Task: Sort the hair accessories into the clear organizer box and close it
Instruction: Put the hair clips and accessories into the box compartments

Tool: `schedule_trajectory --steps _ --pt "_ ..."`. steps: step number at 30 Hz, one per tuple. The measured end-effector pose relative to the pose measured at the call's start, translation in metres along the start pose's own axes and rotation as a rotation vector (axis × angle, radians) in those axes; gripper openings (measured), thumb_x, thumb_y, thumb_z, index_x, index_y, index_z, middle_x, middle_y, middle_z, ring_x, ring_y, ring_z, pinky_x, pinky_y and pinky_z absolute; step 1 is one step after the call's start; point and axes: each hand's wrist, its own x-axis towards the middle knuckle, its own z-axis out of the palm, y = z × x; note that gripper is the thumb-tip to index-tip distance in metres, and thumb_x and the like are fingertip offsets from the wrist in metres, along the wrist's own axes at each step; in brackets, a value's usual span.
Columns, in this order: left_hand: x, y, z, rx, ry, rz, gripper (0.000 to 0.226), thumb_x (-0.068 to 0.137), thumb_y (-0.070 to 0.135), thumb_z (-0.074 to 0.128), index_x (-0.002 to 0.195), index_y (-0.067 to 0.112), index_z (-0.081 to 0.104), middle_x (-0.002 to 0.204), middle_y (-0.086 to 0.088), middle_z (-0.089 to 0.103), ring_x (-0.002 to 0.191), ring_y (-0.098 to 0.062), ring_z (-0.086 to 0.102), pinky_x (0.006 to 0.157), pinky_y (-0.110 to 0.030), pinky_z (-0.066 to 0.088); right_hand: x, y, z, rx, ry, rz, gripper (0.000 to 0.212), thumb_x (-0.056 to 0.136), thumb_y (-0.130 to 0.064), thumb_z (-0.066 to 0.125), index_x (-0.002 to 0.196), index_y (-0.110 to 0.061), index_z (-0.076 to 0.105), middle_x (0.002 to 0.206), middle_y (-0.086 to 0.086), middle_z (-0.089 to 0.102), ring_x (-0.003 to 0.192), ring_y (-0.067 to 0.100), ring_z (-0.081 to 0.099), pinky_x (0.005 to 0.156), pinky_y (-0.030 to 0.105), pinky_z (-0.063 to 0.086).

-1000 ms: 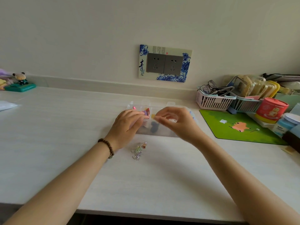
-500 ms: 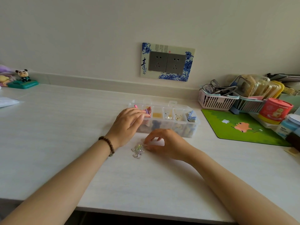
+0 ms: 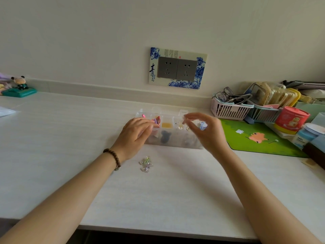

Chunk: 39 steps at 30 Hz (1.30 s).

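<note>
Organizer box (image 3: 175, 142) clear, divided, colourful accessories (image 3: 165, 136) inside.

Two bare forearms fill the lower part of the frame, the left forearm (image 3: 70, 196) rising from the lower left corner and the right forearm (image 3: 260, 199) from the lower right. Both are uncovered from the frame edge up to the wrist. The left hand (image 3: 135, 132) and the right hand (image 3: 209, 132) are bare as well. On the left wrist, left of centre, sits a bracelet (image 3: 113, 158) — a single string of small round beads, dark brown like wood, snug round the wrist. At its lower end is one paler bead, greyish-green — its detail too small to tell.
</note>
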Motion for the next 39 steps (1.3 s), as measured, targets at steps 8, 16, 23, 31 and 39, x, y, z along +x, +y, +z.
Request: schedule_trajectory --steps 8,16,23,31,39 --pt "0.000 -0.001 -0.002 -0.003 -0.012 0.007 0.046 0.093 0.045 0.025 0.111 0.026 0.063 0.116 0.010 0.061 0.116 -0.006 0.046 0.105 -0.035 0.032 0.007 0.026 -0.001 -0.101 0.014 0.164 0.015 0.084 -0.016 0.065 0.098 -0.016 0.071 0.100 -0.004 0.071 0.089 0.003 0.059 0.073 -0.005 0.035" --pt "0.002 0.006 -0.023 -0.078 -0.038 -0.058 0.042 0.080 0.054 0.044 0.106 0.028 0.065 0.115 0.015 0.058 0.117 0.000 0.044 0.096 -0.007 0.029 -0.017 -0.024 0.017 0.128 -0.290 0.001 0.012 0.084 -0.017 0.066 0.095 -0.019 0.071 0.091 -0.014 0.070 0.086 0.002 0.064 0.083 0.024 0.049" --pt "0.006 0.017 -0.050 -0.074 -0.184 -0.144 0.017 0.078 0.046 0.062 0.088 0.034 0.065 0.097 0.014 0.065 0.096 -0.004 0.057 0.087 -0.030 0.046 -0.038 -0.028 0.046 0.110 -0.648 -0.049 0.028 0.082 -0.029 0.068 0.110 -0.028 0.065 0.113 -0.009 0.064 0.105 0.004 0.056 0.095 0.018 0.041" --pt "-0.024 0.014 -0.043 -0.087 -0.371 -0.276 0.006 0.082 0.034 0.064 0.086 0.032 0.067 0.083 0.015 0.065 0.074 0.001 0.057 0.069 -0.017 0.043 -0.043 -0.029 0.050 0.039 -0.700 -0.142 0.028 0.074 -0.032 0.075 0.100 -0.024 0.070 0.102 -0.005 0.064 0.094 0.005 0.057 0.089 0.021 0.045" --pt "-0.017 0.032 -0.023 -0.120 -0.435 -0.233 0.009 0.082 0.038 0.062 0.090 0.038 0.065 0.083 0.019 0.063 0.079 0.002 0.059 0.072 -0.017 0.047 -0.041 0.002 0.013 -0.057 -0.621 0.050 0.021 0.075 -0.030 0.076 0.093 -0.023 0.071 0.097 -0.008 0.065 0.086 0.003 0.056 0.072 0.006 0.038"
